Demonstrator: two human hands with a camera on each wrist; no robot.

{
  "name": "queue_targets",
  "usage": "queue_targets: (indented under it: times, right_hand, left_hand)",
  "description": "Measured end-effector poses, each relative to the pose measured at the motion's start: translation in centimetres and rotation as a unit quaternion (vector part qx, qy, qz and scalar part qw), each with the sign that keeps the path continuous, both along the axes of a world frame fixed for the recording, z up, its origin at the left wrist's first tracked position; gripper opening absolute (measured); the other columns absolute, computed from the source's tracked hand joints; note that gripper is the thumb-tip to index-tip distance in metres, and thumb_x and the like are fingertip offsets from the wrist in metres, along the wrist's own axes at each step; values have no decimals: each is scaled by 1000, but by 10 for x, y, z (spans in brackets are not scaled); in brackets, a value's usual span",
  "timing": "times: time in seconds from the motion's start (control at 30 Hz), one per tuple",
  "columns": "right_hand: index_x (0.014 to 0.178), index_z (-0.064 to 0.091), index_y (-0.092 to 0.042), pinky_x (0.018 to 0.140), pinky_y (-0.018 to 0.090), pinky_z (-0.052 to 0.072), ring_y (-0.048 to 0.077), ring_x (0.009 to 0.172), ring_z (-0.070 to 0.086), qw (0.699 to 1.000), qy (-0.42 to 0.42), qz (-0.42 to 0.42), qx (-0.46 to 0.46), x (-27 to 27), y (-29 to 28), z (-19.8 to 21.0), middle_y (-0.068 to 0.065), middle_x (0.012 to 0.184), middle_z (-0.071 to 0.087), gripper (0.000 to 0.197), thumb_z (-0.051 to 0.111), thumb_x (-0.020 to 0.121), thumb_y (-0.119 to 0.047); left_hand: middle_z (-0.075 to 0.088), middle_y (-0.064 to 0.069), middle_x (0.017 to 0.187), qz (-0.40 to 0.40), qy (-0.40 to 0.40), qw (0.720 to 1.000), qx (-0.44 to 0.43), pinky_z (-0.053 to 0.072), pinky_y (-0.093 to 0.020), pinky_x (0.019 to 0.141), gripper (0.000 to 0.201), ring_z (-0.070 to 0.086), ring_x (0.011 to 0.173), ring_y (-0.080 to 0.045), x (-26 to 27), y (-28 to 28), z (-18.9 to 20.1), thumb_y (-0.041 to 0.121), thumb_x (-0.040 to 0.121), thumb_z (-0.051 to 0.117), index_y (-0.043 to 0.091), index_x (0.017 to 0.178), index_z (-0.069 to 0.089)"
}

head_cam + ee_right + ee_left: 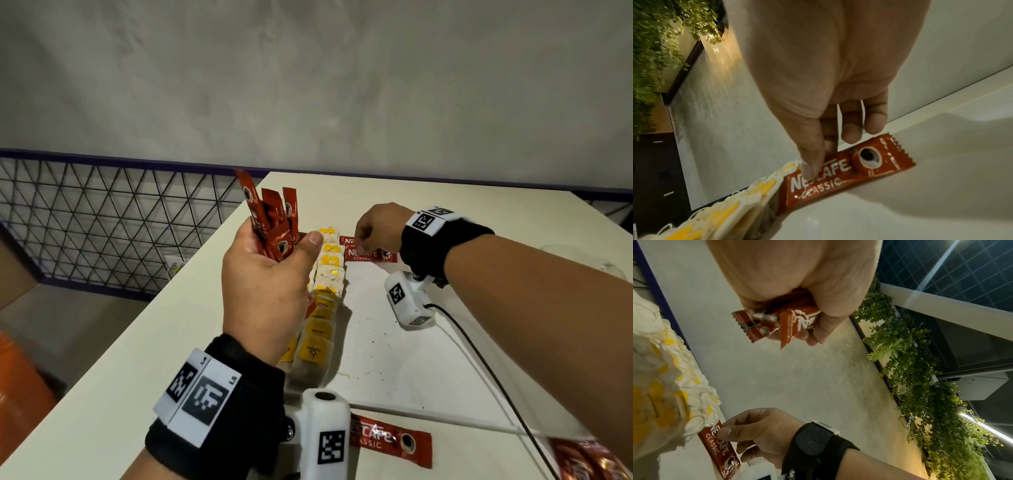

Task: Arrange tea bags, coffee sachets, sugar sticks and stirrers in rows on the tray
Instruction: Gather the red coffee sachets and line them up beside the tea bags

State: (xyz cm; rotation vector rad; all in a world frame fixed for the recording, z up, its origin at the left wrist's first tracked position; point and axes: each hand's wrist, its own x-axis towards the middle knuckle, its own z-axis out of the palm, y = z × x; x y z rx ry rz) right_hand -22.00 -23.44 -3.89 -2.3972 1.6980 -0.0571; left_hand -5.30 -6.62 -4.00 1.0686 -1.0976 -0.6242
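White tabletop (205, 342) is carrying the work. On it the right hand (375, 226) is pinching a coffee sachet (370, 255) flat near the far edge, touching the row of tea bags (325, 284). The left hand (267, 284) is gripping a bunch of coffee sachets (274, 219) above that row. Judging by this, tea is done and coffee barely started; another loose sachet (390, 440) is lying near the front edge; sugar sticks and stirrers are not in view.
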Motion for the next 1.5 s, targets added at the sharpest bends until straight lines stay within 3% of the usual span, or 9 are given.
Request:
queue_targets:
  times: [0.33,0.5,0.63,0.73,0.97,1.17,1.33,1.43,1.5]
  right_hand:
    - [87,67,-18,60,24,40,17,85,59,1000,11,-7,-16,0,-7,-4,-3,87,66,15,73,82,-30]
    - [85,63,-18,67,26,39,15,80,55,991,-98,-24,-88,0,17,29,-4,83,61,29,63,87,-47]
    - [94,69,-20,65,28,46,9,61,52,924,-372,79,40,13,75,61,-4,81,66,31,64,84,-48]
    - [100,67,-18,60,25,46,10,62,51,892,-418,135,110,14,103,65,-1,78,63,36,71,71,-39]
    - [82,53,-11,56,26,45,17,57,50,825,-538,121,123,-2,110,66,4,68,57,22,72,70,-16]
    - [90,60,-8,61,27,49,15,61,57,867,-473,96,126,-2,120,68,-1,69,64,35,73,70,-34]
    - [90,62,-7,67,28,57,17,64,66,865,-489,74,82,-3,117,68,11,75,67,6,66,86,-5]
    - [86,59,-6,65,29,57,18,64,67,851,-516,62,74,-12,114,68,11,73,66,11,63,86,4]
    - [81,60,-7,73,42,57,23,67,65,880,-463,64,84,-17,113,67,15,74,67,15,64,83,8]
  left_hand:
    - [65,-2,70,-83,71,994,28,51,-35,61,17,62,63,-18,-2,-1,-3,20,81,75,15,89,61]
    - [61,-4,67,-224,219,944,100,47,-26,48,14,59,59,-19,-6,-1,0,14,77,71,9,86,62]
    - [59,-5,66,-264,232,928,121,45,-24,45,23,56,55,-18,-6,1,1,13,69,73,7,88,61]
    - [59,-4,66,-266,219,931,122,44,-23,44,30,55,54,-17,-7,2,2,13,66,74,7,92,60]
    - [62,-5,74,-323,283,892,142,44,-21,44,20,54,55,-13,-4,4,5,21,74,69,6,86,65]
    - [64,6,63,-211,112,969,69,47,-20,52,27,60,56,-9,-6,2,1,3,71,77,9,90,59]
    - [66,-2,70,-168,130,973,90,48,-30,56,34,61,62,-17,-5,2,1,24,67,79,10,94,64]
    - [68,-7,73,-143,147,975,85,47,-29,55,26,62,63,-18,-1,-1,2,13,74,77,7,96,64]
    - [69,-1,72,-118,113,985,64,48,-29,58,24,63,62,-14,3,-2,2,9,78,77,8,98,64]
